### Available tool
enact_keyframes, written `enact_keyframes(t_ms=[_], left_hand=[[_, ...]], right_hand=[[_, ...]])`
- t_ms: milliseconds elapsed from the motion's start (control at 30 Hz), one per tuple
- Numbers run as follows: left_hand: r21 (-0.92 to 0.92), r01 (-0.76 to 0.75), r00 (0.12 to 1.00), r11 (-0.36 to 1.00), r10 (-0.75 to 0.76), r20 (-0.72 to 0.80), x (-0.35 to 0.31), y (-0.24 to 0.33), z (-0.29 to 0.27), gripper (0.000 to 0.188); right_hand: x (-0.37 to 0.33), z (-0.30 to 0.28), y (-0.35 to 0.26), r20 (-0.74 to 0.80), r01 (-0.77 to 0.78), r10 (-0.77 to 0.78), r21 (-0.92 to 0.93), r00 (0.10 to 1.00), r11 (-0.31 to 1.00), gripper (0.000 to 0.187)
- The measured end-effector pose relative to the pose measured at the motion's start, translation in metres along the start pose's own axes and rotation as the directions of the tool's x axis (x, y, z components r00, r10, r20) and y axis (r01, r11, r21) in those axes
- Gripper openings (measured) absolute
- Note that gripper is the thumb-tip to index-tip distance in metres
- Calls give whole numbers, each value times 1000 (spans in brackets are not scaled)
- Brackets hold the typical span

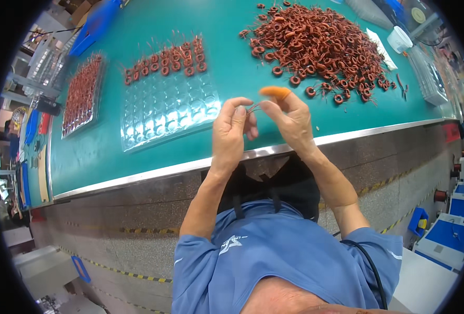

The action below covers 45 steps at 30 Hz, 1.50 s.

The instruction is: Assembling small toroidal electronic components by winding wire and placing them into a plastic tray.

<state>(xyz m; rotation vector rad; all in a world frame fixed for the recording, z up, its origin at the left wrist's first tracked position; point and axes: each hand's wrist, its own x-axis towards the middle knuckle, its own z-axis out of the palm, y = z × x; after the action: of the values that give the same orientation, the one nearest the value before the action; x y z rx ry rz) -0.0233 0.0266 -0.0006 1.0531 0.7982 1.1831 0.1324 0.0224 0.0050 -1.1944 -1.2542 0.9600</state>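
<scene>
Above the table's near edge, my left hand (232,126) is closed round a small wire-wound ring coil, mostly hidden by the fingers. Thin reddish wire leads (253,109) stick out from it toward the right. My right hand (295,121) meets these leads at its thumb tip, its fingers curled in a pinch. An orange finger cot (275,92) covers one right fingertip and is blurred. To the left lies a clear plastic tray (164,112), its far rows filled with upright copper-red ring coils (175,64). Beyond my right hand spreads a big heap of similar coils (316,42).
A second clear tray (80,125), packed with coils, lies at far left, near a blue bin (93,29). Right of the heap are a white cup (399,40), dark-handled pliers (402,86) and stacked clear trays (430,83). A metal strip (185,166) edges the green table.
</scene>
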Motion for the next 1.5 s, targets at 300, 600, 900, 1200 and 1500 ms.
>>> enact_keyframes(t_ms=[300,600,900,1200,1500], left_hand=[[181,-110,985,977,83,150,-5,11,-3,28],[169,-183,979,968,164,119,-7,17,2,26],[256,-174,981,951,145,128,-14,13,-9,26],[325,-153,946,933,43,321,-13,14,-18,34],[-69,-51,955,996,69,287,-29,10,-2,30]], right_hand=[[-6,5,7,41,15,-14,-32,999,999,30],[-14,12,-12,-26,181,-188,-167,982,969,24],[-12,3,-21,16,19,-20,98,1000,995,26],[0,-7,-10,173,-208,173,209,970,956,28],[-28,0,-19,-3,98,-98,113,995,989,21]])
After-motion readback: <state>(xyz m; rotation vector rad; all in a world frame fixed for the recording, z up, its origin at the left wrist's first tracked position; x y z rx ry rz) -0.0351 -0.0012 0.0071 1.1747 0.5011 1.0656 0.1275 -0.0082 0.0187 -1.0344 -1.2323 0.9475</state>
